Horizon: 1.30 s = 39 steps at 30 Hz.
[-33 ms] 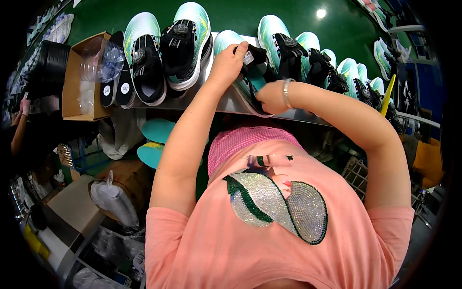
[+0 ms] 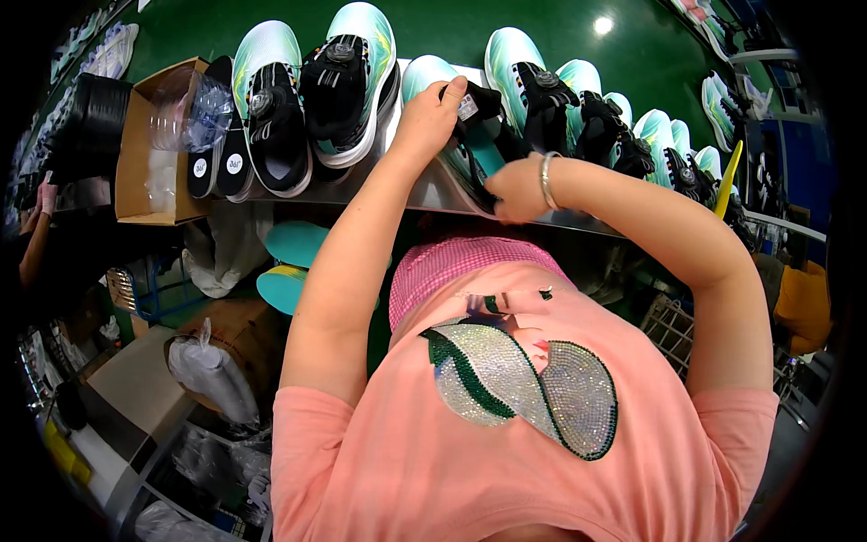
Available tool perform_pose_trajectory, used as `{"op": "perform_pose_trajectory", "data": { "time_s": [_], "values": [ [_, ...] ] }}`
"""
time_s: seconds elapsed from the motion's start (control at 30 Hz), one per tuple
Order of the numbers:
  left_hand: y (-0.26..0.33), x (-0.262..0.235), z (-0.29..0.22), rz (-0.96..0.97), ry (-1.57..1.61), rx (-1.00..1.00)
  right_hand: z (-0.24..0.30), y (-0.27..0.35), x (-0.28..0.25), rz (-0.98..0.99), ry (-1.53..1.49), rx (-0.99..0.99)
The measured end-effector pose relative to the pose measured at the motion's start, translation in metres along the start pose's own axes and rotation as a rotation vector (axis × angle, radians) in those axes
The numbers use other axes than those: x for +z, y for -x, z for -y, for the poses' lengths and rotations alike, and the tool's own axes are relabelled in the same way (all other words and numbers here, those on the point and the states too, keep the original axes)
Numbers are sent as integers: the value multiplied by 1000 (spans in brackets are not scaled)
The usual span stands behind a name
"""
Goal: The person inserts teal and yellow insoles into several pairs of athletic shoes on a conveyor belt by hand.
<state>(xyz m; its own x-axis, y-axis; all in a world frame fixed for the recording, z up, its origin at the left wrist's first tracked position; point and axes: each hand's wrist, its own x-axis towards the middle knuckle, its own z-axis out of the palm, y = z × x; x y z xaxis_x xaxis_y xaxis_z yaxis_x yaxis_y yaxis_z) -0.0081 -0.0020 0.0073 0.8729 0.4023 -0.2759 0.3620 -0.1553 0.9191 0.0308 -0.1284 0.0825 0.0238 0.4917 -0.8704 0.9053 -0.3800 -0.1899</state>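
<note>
A mint-and-black sneaker [image 2: 426,72] lies on the bench in front of me, toe pointing away. My left hand [image 2: 428,117] is closed on its black tongue [image 2: 485,104], thumb on top, holding the shoe's mouth wide. Inside the shoe shows a teal insole [image 2: 485,152]. At the heel end, my right hand [image 2: 522,190] has its curled fingers at the black heel collar; the fingertips are partly hidden there. A bracelet circles the right wrist. Another pair of the same sneakers [image 2: 269,54] stands to the left, with dial closures on the tongues.
More mint sneakers [image 2: 510,54] stand in a row to the right. Black insoles [image 2: 203,172] with round white stickers lie beside a cardboard box [image 2: 140,154] holding clear plastic. Teal insoles [image 2: 282,287] sit below the bench edge. Another person's hand [image 2: 45,194] is at far left.
My right hand has shifted slightly right and toward me at the heel, and its wrist has turned a little. My left hand stays in place on the tongue.
</note>
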Motion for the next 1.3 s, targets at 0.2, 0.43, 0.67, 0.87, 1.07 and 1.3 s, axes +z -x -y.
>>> {"op": "perform_pose_trajectory", "data": {
  "time_s": [0.2,0.43,0.67,0.87,1.07,1.3],
  "values": [
    [2,2,-4,-11,13,-18,-7,-17,23,-32,-12,-10],
    [17,1,-6,-134,21,162,-3,-9,28,-135,-28,37],
    [66,16,-7,-578,-263,699,-14,48,50,-1094,-248,-253],
    [84,25,-13,-575,-327,814,-34,45,110,-808,-1182,44],
    [81,31,-15,-558,-344,798,-18,26,97,-831,-939,146],
    [71,19,-23,-519,-471,658,-30,6,93,-944,-745,191]
  ]
}}
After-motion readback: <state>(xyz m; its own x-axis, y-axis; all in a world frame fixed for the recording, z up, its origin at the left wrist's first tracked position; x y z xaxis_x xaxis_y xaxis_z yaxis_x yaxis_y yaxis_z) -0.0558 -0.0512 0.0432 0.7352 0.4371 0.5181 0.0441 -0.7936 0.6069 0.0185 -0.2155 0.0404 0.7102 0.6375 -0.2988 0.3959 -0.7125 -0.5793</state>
